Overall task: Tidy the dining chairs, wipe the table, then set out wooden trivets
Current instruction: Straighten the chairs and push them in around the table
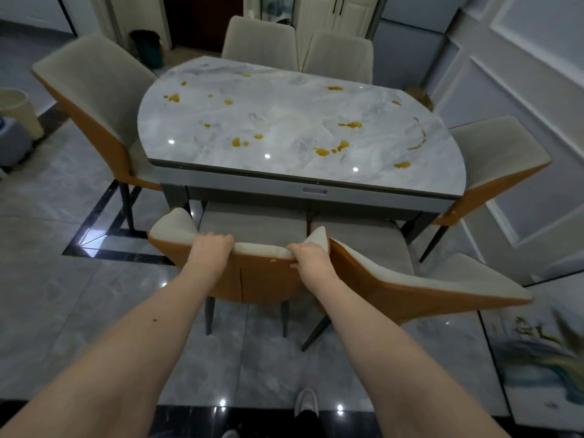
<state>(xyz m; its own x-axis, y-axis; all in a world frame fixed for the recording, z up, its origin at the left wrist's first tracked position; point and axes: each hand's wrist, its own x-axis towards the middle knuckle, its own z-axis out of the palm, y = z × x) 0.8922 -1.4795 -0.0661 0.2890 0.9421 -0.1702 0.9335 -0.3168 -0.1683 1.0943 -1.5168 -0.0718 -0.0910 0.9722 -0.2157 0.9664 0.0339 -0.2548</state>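
Both hands, left hand point(211, 248) and right hand point(308, 257), curl their fingers over a chair point(252, 273) backrest at the stained counter's point(284, 121) near edge.

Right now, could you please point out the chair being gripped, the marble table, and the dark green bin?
Grey-and-orange chair point(252, 276): head view, orange backrest shell.
Grey marble table point(284, 121): head view, bare top.
Dark green bin point(148, 47): head view, body.
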